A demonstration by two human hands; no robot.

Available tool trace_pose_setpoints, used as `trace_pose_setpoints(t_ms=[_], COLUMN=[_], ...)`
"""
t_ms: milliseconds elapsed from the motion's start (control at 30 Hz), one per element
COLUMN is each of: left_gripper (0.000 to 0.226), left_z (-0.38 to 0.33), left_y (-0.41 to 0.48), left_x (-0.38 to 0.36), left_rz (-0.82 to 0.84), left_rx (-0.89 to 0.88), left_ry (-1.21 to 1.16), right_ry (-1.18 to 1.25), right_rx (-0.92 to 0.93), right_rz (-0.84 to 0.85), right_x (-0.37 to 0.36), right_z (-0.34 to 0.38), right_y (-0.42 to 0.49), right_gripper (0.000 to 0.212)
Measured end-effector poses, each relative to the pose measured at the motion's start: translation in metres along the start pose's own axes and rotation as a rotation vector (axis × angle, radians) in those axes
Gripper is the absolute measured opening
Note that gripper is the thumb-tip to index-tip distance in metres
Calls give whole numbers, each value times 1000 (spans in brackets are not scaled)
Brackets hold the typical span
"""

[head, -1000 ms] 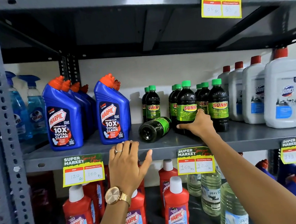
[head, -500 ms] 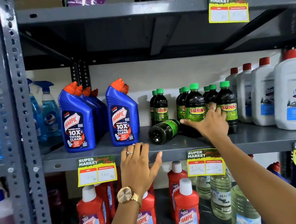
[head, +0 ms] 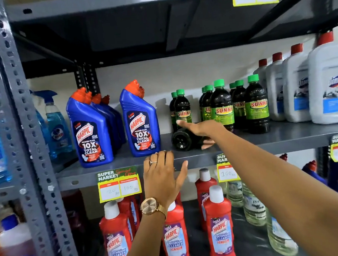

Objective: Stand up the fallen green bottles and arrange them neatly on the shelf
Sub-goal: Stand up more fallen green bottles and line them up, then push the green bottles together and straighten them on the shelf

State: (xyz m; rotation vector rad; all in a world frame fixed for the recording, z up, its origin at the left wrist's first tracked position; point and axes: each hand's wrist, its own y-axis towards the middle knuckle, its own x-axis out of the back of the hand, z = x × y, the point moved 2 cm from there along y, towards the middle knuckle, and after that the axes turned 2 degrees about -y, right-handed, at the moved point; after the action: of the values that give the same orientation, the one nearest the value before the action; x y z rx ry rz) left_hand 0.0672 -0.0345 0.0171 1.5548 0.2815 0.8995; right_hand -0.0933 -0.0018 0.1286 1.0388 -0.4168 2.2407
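A fallen green bottle [head: 181,140] lies on its side on the grey middle shelf [head: 264,139], with its dark base turned toward me. My right hand [head: 203,127] lies over its top, fingers stretched out to the left and thumb at its near side; it hides the bottle's label and cap. Behind and to the right, several green-capped Sunny bottles [head: 222,104] stand upright in rows. My left hand [head: 161,175], with a gold watch on the wrist, rests its fingertips on the shelf's front edge and holds nothing.
Blue Harpic bottles [head: 140,121] stand just left of the fallen bottle, and white red-capped bottles [head: 328,86] stand on the right. Red Harpic bottles [head: 219,223] and clear bottles fill the shelf below. A perforated grey upright [head: 26,136] rises at the left.
My right hand has slid left from the standing bottles onto the fallen bottle and now covers its label. The view has moved closer and to the left. My left hand stays on the shelf edge.
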Motion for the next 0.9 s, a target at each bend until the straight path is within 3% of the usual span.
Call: trace_pose_setpoints(t_ms=[167,267,333,400,500,600,767,900], left_gripper=[44,48,49,49,47,47,49,49], left_z=[1,1,1,1,1,1,1,0], left_y=[0,0,0,0,0,0,0,0], left_x=[-4,-6,-6,-7,-7,-8,-7,-6], left_rz=[-21,-20,-17,-23,-33,-35,-29,-13], left_rx=[4,13,12,6,8,12,17,37], left_ry=[-2,-5,-12,-9,-4,1,-9,-12], right_ry=[222,459,595,577,322,73,105,371], right_rx=[-100,-3,93,180,293,365,348,324], right_rz=[163,140,32,-170,-438,-553,-477,-308], right_x=[0,-9,-12,-12,-11,-14,-18,-14], right_z=[1,-7,-14,-18,-16,-11,-13,-20], right_y=[1,-2,2,8,9,8,18,27], right_gripper=[65,46,50,64,68,80,88,65])
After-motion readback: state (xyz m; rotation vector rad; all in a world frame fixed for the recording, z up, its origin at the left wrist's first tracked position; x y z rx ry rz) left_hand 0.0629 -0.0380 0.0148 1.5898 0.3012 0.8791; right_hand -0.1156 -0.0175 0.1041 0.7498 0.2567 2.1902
